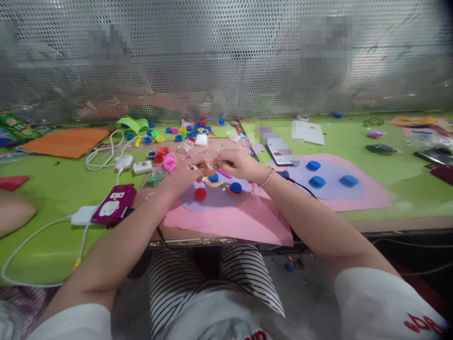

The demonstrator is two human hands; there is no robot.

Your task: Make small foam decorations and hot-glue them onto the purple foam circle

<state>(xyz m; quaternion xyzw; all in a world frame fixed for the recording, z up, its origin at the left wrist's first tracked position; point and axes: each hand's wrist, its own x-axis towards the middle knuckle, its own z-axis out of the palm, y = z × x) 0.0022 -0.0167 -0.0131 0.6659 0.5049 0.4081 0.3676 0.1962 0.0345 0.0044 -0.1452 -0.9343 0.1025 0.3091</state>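
My left hand [189,171] and my right hand [239,165] meet over the paper at the middle of the table. Between their closed fingertips is a small crinkled piece of orange-brown, see-through wrapper [209,164]. Below them, a purple paper shape [191,204] lies on pink paper [226,224]. On the purple paper are a red bottle cap [200,193] and a blue bottle cap [236,188]; another blue cap [213,177] sits right under my fingers. A pink strip [225,173] lies just below my right fingertips, partly covered.
Pink crumpled paper [170,161] and green film [155,178] lie left. A power strip [115,205] with white cables is further left, near another person's arm [16,212]. Several loose caps [179,138] lie behind. A phone [279,153] and a capped paper piece [375,196] are right.
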